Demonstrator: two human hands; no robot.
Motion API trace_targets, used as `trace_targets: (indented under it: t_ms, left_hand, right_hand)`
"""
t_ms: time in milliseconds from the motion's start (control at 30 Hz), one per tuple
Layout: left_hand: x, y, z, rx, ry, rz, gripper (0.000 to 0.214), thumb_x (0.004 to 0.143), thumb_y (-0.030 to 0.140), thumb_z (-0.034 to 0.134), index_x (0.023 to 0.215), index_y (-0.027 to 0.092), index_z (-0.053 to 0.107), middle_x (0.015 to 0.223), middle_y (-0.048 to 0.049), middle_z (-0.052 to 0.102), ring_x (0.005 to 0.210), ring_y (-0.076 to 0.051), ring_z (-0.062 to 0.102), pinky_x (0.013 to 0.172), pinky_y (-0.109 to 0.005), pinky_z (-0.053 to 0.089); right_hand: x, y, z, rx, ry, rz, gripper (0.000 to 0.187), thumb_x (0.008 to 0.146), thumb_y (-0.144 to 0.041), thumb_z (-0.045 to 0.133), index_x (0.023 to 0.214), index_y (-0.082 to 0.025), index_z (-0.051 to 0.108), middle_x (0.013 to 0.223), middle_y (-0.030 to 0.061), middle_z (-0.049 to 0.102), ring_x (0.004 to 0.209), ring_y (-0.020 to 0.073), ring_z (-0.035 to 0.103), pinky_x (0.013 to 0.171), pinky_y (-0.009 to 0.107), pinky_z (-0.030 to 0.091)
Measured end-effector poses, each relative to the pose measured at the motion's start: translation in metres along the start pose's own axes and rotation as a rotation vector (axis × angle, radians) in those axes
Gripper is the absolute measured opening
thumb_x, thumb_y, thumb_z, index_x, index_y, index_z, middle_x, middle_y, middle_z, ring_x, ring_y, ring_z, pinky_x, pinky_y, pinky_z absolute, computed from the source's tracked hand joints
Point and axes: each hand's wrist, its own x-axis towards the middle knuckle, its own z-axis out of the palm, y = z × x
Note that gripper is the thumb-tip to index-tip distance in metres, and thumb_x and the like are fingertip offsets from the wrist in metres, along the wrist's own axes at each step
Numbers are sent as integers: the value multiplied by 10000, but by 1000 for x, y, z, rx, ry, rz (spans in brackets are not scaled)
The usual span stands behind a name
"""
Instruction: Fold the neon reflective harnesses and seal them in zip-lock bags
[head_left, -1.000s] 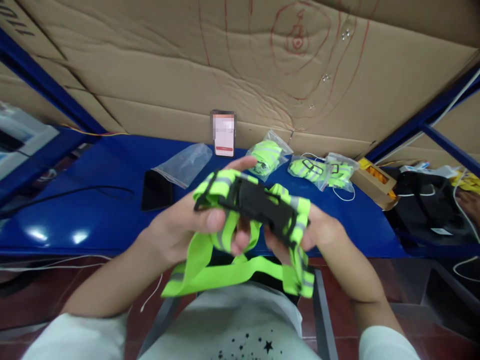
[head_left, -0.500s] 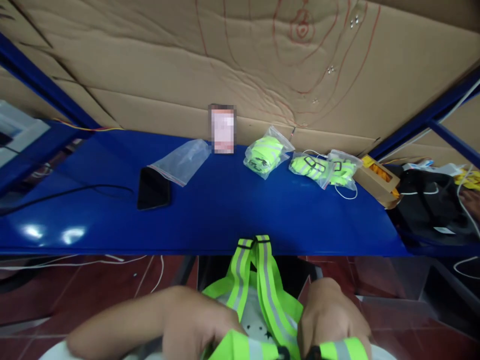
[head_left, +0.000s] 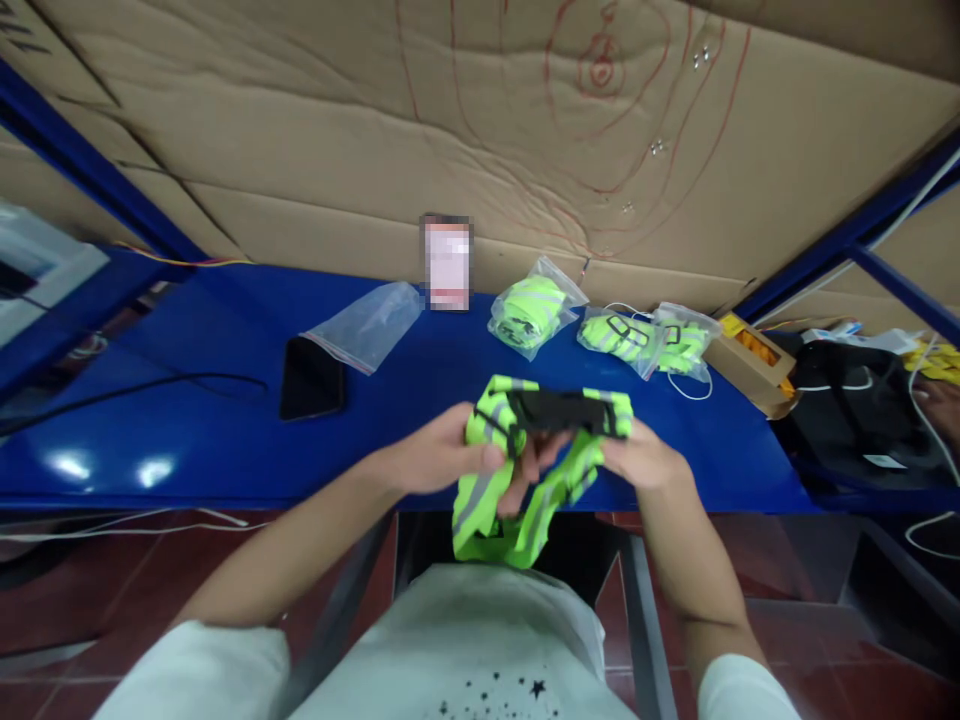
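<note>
I hold a folded neon-green reflective strap vest point(head_left: 525, 470) with a black band across its top, just above the blue table's point(head_left: 187, 440) front edge. My left hand point(head_left: 442, 455) is closed on the vest's left end, thumb on top. My right hand point(head_left: 637, 455) is closed on its right end. Loose green loops hang below my fingers towards my lap.
On the table lie an empty clear zip bag point(head_left: 367, 325), a black phone point(head_left: 311, 378), a small upright card point(head_left: 447, 262), and three bagged green vests point(head_left: 534, 308) point(head_left: 621, 338) point(head_left: 684, 342). A cardboard box point(head_left: 754, 362) and black bag point(head_left: 855, 400) sit right. Cardboard wall behind.
My hands dropped to my lap with the vest unfolded half a second ago, then rose again to the table edge with the vest gathered into a tighter bundle.
</note>
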Motion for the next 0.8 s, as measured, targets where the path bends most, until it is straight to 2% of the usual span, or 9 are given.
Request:
trace_targets:
  t_ms: [67, 133, 200, 267, 400, 567, 667, 800]
  left_hand:
    - [21, 1, -26, 123, 122, 41, 356, 739, 433, 823, 857, 114, 717, 730, -82, 698, 619, -169, 655, 632, -291, 555]
    - [39, -7, -47, 176, 274, 88, 310, 744, 382, 830, 843, 109, 723, 785, -85, 714, 677, -170, 667, 652, -289, 559]
    - [51, -17, -61, 160, 405, 133, 283, 770, 374, 811, 831, 110, 726, 816, -74, 720, 747, -173, 683, 720, -301, 568]
    - [54, -28, -67, 108, 473, 153, 259, 771, 353, 813, 845, 121, 725, 854, -57, 728, 820, -177, 694, 816, -331, 568]
    - [49, -41, -69, 19, 496, 132, 262, 741, 301, 839, 904, 132, 722, 959, -62, 738, 915, -212, 702, 885, -392, 567]
    - [48, -52, -73, 86, 514, 107, 376, 734, 313, 847, 1047, 142, 728, 1046, -93, 751, 1018, -255, 699, 973, -434, 530]
    - [48, -55, -74, 103, 472, 115, 485, 693, 289, 877, 1136, 169, 720, 1143, -108, 740, 1139, -288, 664, 1054, -461, 465]
    - [47, -56, -73, 80, 464, 82, 510, 680, 262, 881, 1154, 168, 720, 1204, -119, 721, 1164, -299, 651, 1061, -465, 444]
  right_hand:
    - [31, 1, -22, -26, 185, 6, 581, 872, -724, 512, 900, -178, 709, 840, 78, 701, 880, 237, 684, 807, 357, 568]
    - [55, 7, -36, -7, 335, 26, 586, 881, -725, 497, 912, -178, 705, 857, 67, 702, 885, 226, 684, 802, 336, 563]
    - [68, 19, -42, 57, 417, 56, 590, 882, -724, 497, 927, -171, 696, 857, 57, 704, 867, 206, 685, 769, 300, 558]
    - [72, 35, -41, 130, 444, 84, 598, 884, -722, 497, 954, -160, 690, 875, 60, 710, 869, 197, 688, 760, 284, 555]
    - [68, 52, -35, 239, 421, 112, 578, 913, -680, 492, 1074, -157, 676, 935, 87, 727, 914, 218, 703, 828, 339, 565]
    - [62, 53, -35, 364, 379, 135, 478, 753, -492, 796, 1091, -170, 690, 961, 71, 752, 859, 229, 725, 856, 384, 579]
    - [62, 61, -33, 315, 415, 138, 437, 812, -485, 754, 1130, -189, 704, 1042, 63, 756, 934, 227, 726, 938, 396, 556]
    - [65, 71, -29, 182, 399, 152, 493, 886, -572, 637, 1265, -257, 662, 1216, 43, 712, 1155, 247, 654, 1081, 429, 467]
